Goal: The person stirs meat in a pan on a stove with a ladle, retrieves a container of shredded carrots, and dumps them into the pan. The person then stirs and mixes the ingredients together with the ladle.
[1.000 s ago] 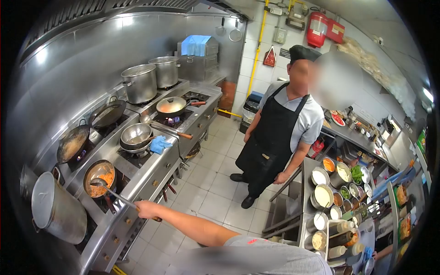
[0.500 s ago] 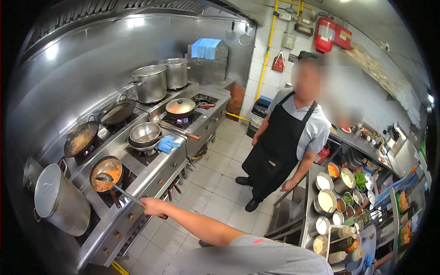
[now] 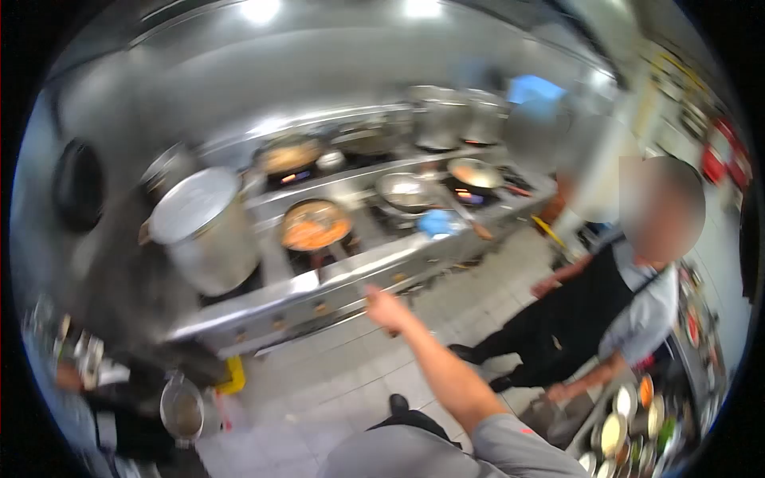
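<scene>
My right hand [image 3: 384, 309] reaches out in front of the stove, closed round the handle of a long ladle [image 3: 338, 249]. The ladle slants down to a frying pan [image 3: 349, 225] on the front burner, its bowl blurred over orange, shredded food [image 3: 315, 233]. The pan's own handle [image 3: 317, 265] points towards me over the stove edge. Left of the pan stands a tall lidded pot [image 3: 209, 247]. My left hand is out of sight.
Behind are two more pans, one with food [image 3: 287, 158] over a flame. Metal bowls [image 3: 404, 191], a blue cloth [image 3: 436, 223] and a pan [image 3: 474, 173] are to the right. A person in a black apron [image 3: 582, 291] stands at right, near food containers [image 3: 613, 434].
The view has swung left and blurred, so the stove sits more centrally. My right hand still holds the ladle at the pan. At lower left a bucket and part of another person now show.
</scene>
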### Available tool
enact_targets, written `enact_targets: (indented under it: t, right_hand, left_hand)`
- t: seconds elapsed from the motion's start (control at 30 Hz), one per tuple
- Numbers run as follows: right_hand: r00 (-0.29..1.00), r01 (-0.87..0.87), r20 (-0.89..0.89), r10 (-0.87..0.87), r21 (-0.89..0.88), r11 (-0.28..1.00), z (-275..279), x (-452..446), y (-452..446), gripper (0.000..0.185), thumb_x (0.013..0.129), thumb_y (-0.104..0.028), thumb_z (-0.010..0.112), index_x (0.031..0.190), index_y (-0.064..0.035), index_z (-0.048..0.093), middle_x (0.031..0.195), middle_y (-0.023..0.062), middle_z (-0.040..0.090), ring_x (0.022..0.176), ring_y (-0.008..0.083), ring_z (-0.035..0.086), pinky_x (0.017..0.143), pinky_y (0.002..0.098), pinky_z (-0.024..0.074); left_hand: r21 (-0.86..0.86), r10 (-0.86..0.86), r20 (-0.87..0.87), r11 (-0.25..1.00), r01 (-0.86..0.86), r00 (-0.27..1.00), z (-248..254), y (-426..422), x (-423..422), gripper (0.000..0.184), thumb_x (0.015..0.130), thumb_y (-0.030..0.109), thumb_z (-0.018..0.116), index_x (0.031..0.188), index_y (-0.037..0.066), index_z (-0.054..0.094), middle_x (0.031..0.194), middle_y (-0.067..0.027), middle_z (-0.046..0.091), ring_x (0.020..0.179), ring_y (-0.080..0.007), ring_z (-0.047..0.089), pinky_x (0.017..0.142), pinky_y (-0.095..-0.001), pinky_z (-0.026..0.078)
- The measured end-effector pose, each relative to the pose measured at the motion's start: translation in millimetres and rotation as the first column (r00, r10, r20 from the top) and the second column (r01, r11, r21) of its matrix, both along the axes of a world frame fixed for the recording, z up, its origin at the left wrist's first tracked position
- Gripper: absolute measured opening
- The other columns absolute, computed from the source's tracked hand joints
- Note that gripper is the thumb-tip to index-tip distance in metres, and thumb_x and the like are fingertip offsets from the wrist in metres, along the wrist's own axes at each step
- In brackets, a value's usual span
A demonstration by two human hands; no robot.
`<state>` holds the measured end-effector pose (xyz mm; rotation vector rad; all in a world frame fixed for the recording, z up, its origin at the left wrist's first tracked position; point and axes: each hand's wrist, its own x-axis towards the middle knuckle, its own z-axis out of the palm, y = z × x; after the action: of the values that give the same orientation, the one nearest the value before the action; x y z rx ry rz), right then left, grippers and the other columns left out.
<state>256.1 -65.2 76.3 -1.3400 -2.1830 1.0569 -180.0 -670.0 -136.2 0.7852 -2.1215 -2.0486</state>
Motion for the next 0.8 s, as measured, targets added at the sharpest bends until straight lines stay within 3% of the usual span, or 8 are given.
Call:
enact_targets:
  t: [0.1, 0.13, 0.3, 0.37, 0.43, 0.5, 0.67, 0.8]
  right_hand:
    - [0.998, 0.021, 0.057, -0.024, 0.046, 0.999, -22.3, -7.0, 31.7, 0.063, 0.075, -0.014, 0.061, 0.134, -0.0069, 0.041, 0.112, 0.0226, 0.059, 0.106, 0.0358, 0.057, 0.089, 0.0415, 0.0465]
    - [0.993, 0.034, 0.107, -0.050, 0.144, 0.989, -15.5, -13.4, 35.0, 0.059, 0.076, -0.012, 0.057, 0.134, -0.0074, 0.042, 0.109, 0.0241, 0.060, 0.103, 0.0375, 0.058, 0.087, 0.0431, 0.0464]
    - [0.964, 0.036, 0.249, -0.093, 0.224, 0.974, -9.9, -44.7, 66.8, 0.056, 0.072, -0.012, 0.057, 0.127, -0.0054, 0.046, 0.108, 0.0240, 0.060, 0.102, 0.0384, 0.057, 0.087, 0.0441, 0.0454]
    - [0.960, 0.015, 0.266, -0.085, 0.254, 0.967, -28.5, -56.2, 92.4, 0.056, 0.071, -0.012, 0.058, 0.126, -0.0067, 0.047, 0.106, 0.0234, 0.061, 0.101, 0.0378, 0.058, 0.086, 0.0441, 0.0458]
    - [0.956, -0.002, 0.287, -0.061, 0.214, 0.977, -25.1, -64.6, 100.4, 0.053, 0.069, -0.013, 0.063, 0.121, -0.0097, 0.052, 0.102, 0.0212, 0.063, 0.099, 0.0372, 0.058, 0.084, 0.0434, 0.0463]
    - [0.964, 0.000, 0.259, -0.059, 0.220, 0.976, -32.5, -69.5, 108.3, 0.052, 0.069, -0.012, 0.064, 0.120, -0.0097, 0.053, 0.102, 0.0210, 0.063, 0.100, 0.0369, 0.058, 0.084, 0.0431, 0.0462]
    - [0.950, -0.018, 0.311, -0.042, 0.189, 0.982, -33.1, -77.9, 121.4, 0.056, 0.070, -0.014, 0.067, 0.123, -0.0061, 0.051, 0.108, 0.0205, 0.062, 0.103, 0.0352, 0.058, 0.087, 0.0414, 0.0461]
    - [0.949, 0.043, 0.281, -0.143, 0.333, 0.942, -41.8, -92.0, 114.2, 0.057, 0.070, -0.012, 0.070, 0.123, -0.0029, 0.051, 0.113, 0.0194, 0.057, 0.108, 0.0358, 0.053, 0.093, 0.0408, 0.0429]
  left_hand:
    - [0.161, 0.172, -0.039, 0.973, -0.164, 0.984, -2.3, 46.8, 68.2, 0.016, 0.086, 0.015, 0.047, 0.101, 0.011, 0.043, 0.085, -0.0100, 0.051, 0.051, -0.0160, 0.045, 0.040, -0.0290, 0.036]
    - [0.194, 0.136, -0.036, 0.973, -0.127, 0.990, -53.3, 48.9, 69.1, 0.036, 0.085, 0.011, 0.046, 0.120, 0.012, 0.038, 0.082, -0.0088, 0.052, 0.046, -0.0143, 0.042, 0.038, -0.0267, 0.034]
    - [0.175, -0.407, 0.128, 0.907, 0.383, 0.904, -71.1, 95.5, 180.7, 0.064, 0.083, 0.006, 0.050, 0.140, 0.015, 0.021, 0.073, -0.0078, 0.049, 0.044, -0.0159, 0.047, 0.034, -0.0273, 0.039]
    - [0.082, -0.699, 0.294, 0.698, 0.711, 0.652, -83.9, 89.9, 210.7, 0.066, 0.083, 0.008, 0.052, 0.140, 0.012, 0.019, 0.078, -0.0111, 0.055, 0.047, -0.0191, 0.054, 0.036, -0.0311, 0.045]
    - [-0.116, -0.928, 0.370, 0.008, 0.993, 0.051, -122.7, 60.7, 225.2, 0.062, 0.082, 0.011, 0.055, 0.138, 0.010, 0.028, 0.090, -0.0165, 0.061, 0.053, -0.0245, 0.061, 0.042, -0.0362, 0.051]
    - [-0.555, -0.933, 0.359, -0.225, 0.800, -0.013, -171.4, 30.5, 246.3, 0.053, 0.081, 0.014, 0.057, 0.131, 0.008, 0.041, 0.096, -0.0195, 0.063, 0.063, -0.0282, 0.065, 0.047, -0.0410, 0.054]
    - [0.070, -0.653, 0.690, 0.489, 0.869, 0.312, -122.9, 8.7, 268.4, 0.046, 0.082, 0.017, 0.057, 0.125, 0.006, 0.048, 0.095, -0.0201, 0.063, 0.068, -0.0291, 0.066, 0.051, -0.0410, 0.055]
    - [0.098, -0.572, 0.697, 0.673, 0.733, 0.433, -103.7, 25.4, 262.5, 0.042, 0.082, 0.019, 0.058, 0.120, 0.004, 0.053, 0.095, -0.0206, 0.064, 0.072, -0.0299, 0.066, 0.054, -0.0411, 0.055]
